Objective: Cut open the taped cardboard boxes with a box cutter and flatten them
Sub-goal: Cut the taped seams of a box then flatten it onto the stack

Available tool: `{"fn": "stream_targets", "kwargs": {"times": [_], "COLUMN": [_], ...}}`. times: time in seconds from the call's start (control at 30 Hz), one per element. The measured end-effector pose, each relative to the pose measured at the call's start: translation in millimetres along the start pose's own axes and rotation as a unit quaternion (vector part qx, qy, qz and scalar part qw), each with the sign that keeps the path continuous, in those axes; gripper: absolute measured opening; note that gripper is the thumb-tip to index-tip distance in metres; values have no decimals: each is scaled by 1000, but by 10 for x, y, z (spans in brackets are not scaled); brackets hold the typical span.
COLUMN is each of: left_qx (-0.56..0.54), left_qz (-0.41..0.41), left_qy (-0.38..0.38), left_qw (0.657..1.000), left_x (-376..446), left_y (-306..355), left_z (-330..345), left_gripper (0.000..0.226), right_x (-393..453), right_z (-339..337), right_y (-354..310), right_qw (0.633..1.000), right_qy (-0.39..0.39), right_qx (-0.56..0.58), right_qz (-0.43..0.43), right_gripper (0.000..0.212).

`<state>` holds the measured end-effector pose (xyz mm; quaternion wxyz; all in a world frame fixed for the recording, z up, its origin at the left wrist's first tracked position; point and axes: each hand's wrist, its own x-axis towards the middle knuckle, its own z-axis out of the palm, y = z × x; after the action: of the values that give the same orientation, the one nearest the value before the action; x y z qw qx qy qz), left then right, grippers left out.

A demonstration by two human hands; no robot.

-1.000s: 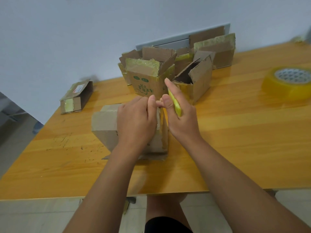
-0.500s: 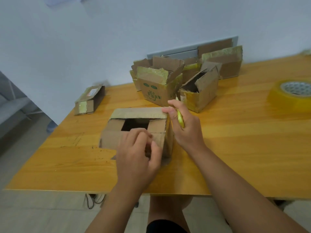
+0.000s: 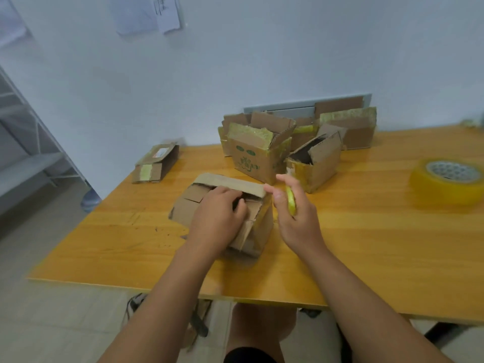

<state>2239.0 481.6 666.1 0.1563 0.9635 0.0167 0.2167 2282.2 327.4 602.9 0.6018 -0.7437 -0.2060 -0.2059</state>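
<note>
I see green printed marks on the front of the printed box (image 3: 255,163) at the back of the tabletop (image 3: 366,231), too blurred for me to read. The open cardboard box (image 3: 251,226) sits near the front edge, its long side running left to right. My left hand (image 3: 216,218) curls its fingers into the box's top opening, gripping a flap. My right hand (image 3: 293,218) grips the yellow box cutter (image 3: 290,203) just right of the box, pointing away from me. A tape roll (image 3: 449,179) lies far right.
</note>
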Motion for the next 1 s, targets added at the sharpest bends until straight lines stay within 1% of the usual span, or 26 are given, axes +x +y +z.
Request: {"fn": "stream_targets", "kwargs": {"times": [0.07, 0.13, 0.23, 0.3, 0.37, 0.47, 0.53, 0.57, 0.6, 0.67, 0.77, 0.8, 0.87, 0.93, 1.0], "left_qx": [-34, -44, -43, -40, -44, -67, -95, -105, -102, -62, -29, -14, 13, 22, 9], "left_qz": [5, 8, 28, 38, 39, 31, -8, -35, -58, -91, -125, -131, -127, -112, -89], "left_qy": [16, 10, -2, -6, -10, -16, -6, 5, 11, -9, -79, -107, -161, -207, -266], "left_qw": [999, 999, 999, 998, 998, 997, 995, 994, 993, 994, 989, 986, 979, 972, 960], "left_x": [-11, 18, 61, 78, 92, 98, 91, 100, 116, 173, 285, 323, 374, 409, 446], "left_y": [-32, -52, -76, -87, -82, -82, -86, -97, -113, -173, -283, -305, -345, -371, -417], "left_z": [28, 33, 24, 21, 18, 19, 6, -4, -25, -91, -223, -269, -337, -403, -506], "left_gripper": [37, 44, 48, 48, 42, 24, 13, 19, 29, 47, 64, 77, 104, 112, 105], "right_x": [-28, -44, -32, -16, 10, 102, 154, 157, 139, 18, -262, -328, -377, -345, -283], "right_z": [3, 34, 86, 101, 100, 105, 106, 103, 103, 133, 223, 238, 213, 127, 40], "right_y": [15, 27, 34, 41, 46, 11, -29, -57, -88, -159, -235, -255, -241, -188, -174], "right_qw": [999, 997, 994, 995, 997, 997, 997, 997, 998, 1000, 999, 999, 998, 998, 999], "right_qy": [-17, -36, -36, -27, -16, -1, 4, 4, 1, -6, -33, -40, -31, -8, -10], "right_qx": [27, 60, 77, 71, 51, 30, 20, 17, 11, -8, -21, -9, 45, 56, 52], "right_qz": [19, 41, 62, 64, 62, 74, 79, 74, 61, 23, -31, -32, -8, 2, 7], "right_gripper": [35, 46, 59, 63, 64, 67, 67, 68, 69, 70, 71, 69, 65, 61, 54]}}
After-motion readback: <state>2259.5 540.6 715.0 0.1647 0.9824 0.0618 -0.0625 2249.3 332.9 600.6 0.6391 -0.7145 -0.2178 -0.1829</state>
